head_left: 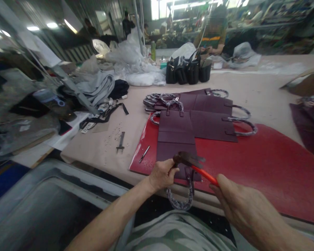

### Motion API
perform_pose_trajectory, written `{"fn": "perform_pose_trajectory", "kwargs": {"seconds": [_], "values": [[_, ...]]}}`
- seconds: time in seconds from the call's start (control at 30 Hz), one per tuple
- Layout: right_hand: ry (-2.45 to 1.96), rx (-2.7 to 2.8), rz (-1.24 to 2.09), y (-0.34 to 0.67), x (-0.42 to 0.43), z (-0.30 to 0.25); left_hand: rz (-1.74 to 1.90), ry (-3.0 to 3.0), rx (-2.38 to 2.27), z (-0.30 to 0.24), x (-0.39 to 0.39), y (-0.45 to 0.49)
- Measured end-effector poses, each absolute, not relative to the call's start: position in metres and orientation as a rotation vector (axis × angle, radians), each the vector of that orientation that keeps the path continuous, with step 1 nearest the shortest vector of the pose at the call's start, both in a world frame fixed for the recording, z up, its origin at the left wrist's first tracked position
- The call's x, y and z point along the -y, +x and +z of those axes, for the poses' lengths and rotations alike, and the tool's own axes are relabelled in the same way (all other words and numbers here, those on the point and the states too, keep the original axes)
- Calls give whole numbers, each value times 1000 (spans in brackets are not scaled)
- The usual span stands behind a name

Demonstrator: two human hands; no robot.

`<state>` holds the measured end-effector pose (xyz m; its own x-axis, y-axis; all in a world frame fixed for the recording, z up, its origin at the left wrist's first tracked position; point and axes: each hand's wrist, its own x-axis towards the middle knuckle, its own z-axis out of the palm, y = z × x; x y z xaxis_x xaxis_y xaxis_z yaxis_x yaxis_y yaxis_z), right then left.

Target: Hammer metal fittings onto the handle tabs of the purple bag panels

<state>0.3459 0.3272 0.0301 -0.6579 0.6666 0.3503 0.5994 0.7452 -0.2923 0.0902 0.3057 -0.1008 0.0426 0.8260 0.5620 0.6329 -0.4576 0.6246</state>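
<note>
My right hand (231, 195) is closed around the orange handle of a hammer (189, 159). The dark hammer head lies over the fingertips of my left hand (163, 174). Those fingers are pinched together at the near end of a dark purple bag panel (176, 134); what they grip is hidden behind the hammer head. From this panel a plastic-wrapped loop handle (180, 202) hangs over the table's front edge. Beneath the panel is a red mat (251, 167). A thin metal rod (144, 154) rests on the mat, left of the panel.
More purple panels (211, 122) with wrapped handles lie farther back. A forked metal tool (121, 142) sits among tiny scattered pieces on the table's left. Black bags (188, 71) and clear plastic (136, 62) stand at the back. A grey bin (54, 184) is left below the table; a person (213, 33) is opposite.
</note>
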Motion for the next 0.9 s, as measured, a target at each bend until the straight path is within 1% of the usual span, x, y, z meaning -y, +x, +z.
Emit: {"fn": "perform_pose_trajectory", "kwargs": {"seconds": [0.1,0.23,0.3,0.33,0.4,0.47,0.5,0.53,0.57,0.7,0.8,0.9], "values": [[-971,2517,237,351,-331,19,1359,2119,-1546,-102,-305,90],[-1317,2392,636,377,-354,-8,1324,2075,-1556,-104,-304,88],[-1476,2301,733,390,-366,-29,1341,2047,-1521,-105,-304,87],[-1556,2272,676,395,-370,-40,1351,2036,-1503,-105,-304,87],[-1624,2292,373,399,-375,-57,1363,2017,-1478,-106,-305,86],[-1517,2342,-8,393,-376,-67,1372,1999,-1469,-105,-305,85],[-1419,2352,-128,386,-374,-69,1375,1995,-1469,-105,-304,85],[-1319,2350,-165,376,-372,-71,1379,1997,-1468,-104,-304,85],[-1239,2341,-128,364,-369,-72,1384,2007,-1462,-102,-303,84],[-1073,2355,222,311,-352,-80,1388,2106,-1395,-96,-298,84],[-1103,2369,263,290,-342,-89,1400,2042,-1433,-92,-295,85],[-1121,2358,277,288,-339,-92,1408,1782,-1563,-90,-294,86]]}}
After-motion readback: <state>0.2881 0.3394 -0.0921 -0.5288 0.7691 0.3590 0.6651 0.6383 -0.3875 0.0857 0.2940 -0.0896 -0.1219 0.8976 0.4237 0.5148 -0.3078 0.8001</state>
